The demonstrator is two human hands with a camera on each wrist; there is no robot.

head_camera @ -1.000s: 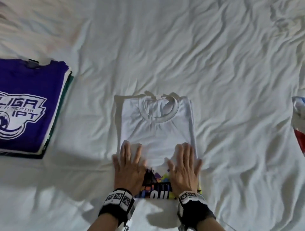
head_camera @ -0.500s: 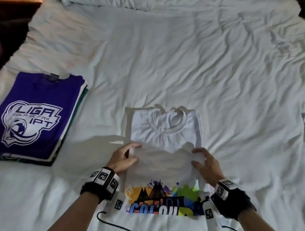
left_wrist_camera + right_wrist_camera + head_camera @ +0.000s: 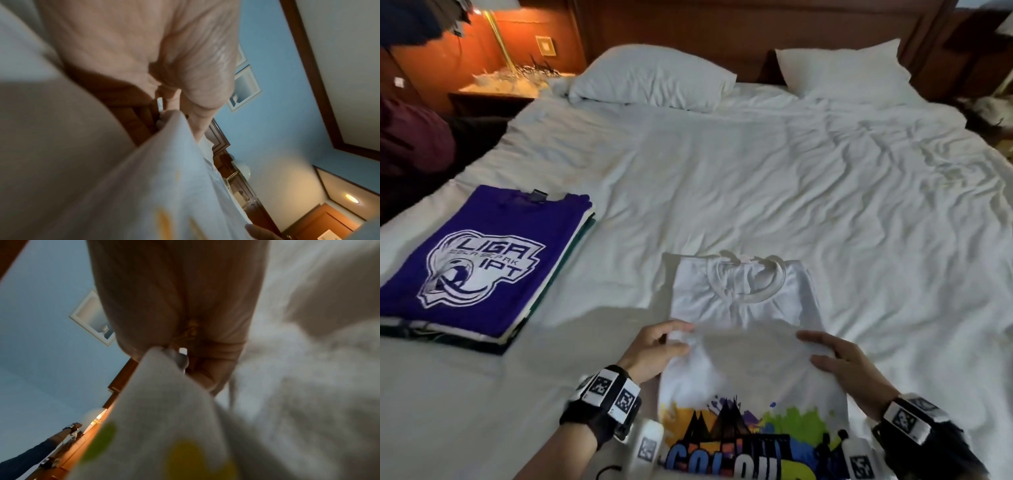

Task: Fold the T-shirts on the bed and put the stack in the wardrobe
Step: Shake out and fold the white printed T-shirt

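A white T-shirt (image 3: 743, 294) with a colourful print (image 3: 732, 442) lies on the bed in front of me, collar at the far end. Its near half is lifted off the sheet. My left hand (image 3: 664, 346) pinches the raised fold at its left corner, and my right hand (image 3: 828, 353) pinches the right corner. In the left wrist view the white cloth (image 3: 164, 170) runs up into the curled fingers (image 3: 185, 84). The right wrist view shows the cloth (image 3: 160, 402) gripped the same way. A stack of folded shirts (image 3: 479, 267), purple one on top, sits at the left.
Rumpled white sheet (image 3: 808, 192) covers the bed beyond the shirt. Two pillows (image 3: 654, 78) lie against the wooden headboard (image 3: 739, 24). A bedside table with a lit lamp (image 3: 506, 78) stands at the far left. A dark bag or garment (image 3: 410, 140) is beside the bed's left edge.
Both hands went from pressing flat on the shirt to pinching its corners and lifting the near half. The head view has tilted up, showing pillows and headboard.
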